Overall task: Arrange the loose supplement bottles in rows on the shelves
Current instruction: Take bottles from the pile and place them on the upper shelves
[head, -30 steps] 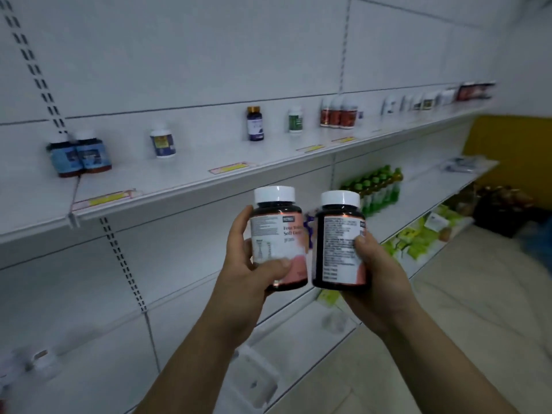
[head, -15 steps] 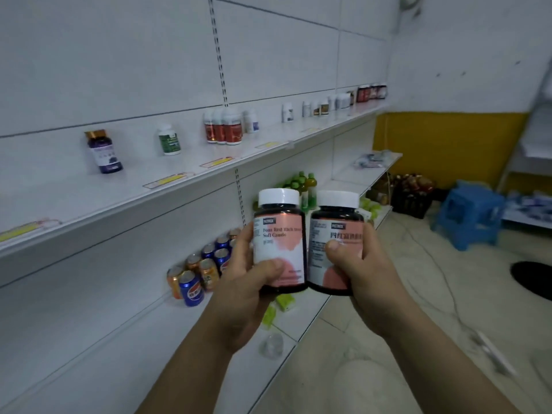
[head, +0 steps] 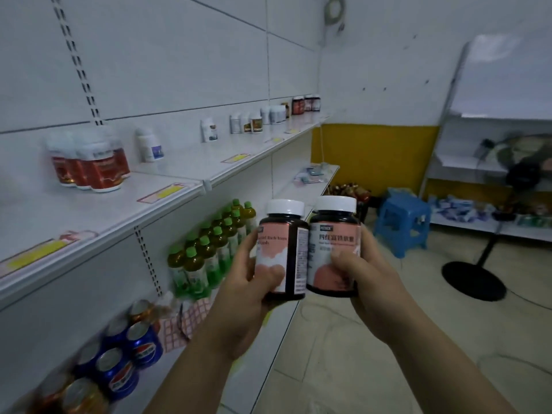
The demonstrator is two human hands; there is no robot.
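Observation:
My left hand (head: 243, 282) grips a dark supplement bottle (head: 283, 249) with a white cap and a pink and white label. My right hand (head: 363, 282) grips a second bottle of the same kind (head: 334, 243), and the two touch side by side in front of me. On the white upper shelf (head: 185, 177) at the left stand a cluster of red-labelled bottles (head: 92, 162), a single white bottle (head: 149, 144), another white one (head: 209, 130), a small group (head: 248, 122), and dark red bottles (head: 304, 103) at the far end.
Below the upper shelf stand green-capped drink bottles (head: 209, 249) and blue soda cans (head: 125, 354). A blue plastic stool (head: 401, 224) and a standing fan's black base (head: 473, 280) occupy the tiled floor. A second white rack (head: 478, 165) runs along the right wall.
My view has swung right along the shelf toward the room's corner. Both hands keep the bottles; the left one has turned so its label side seam faces me.

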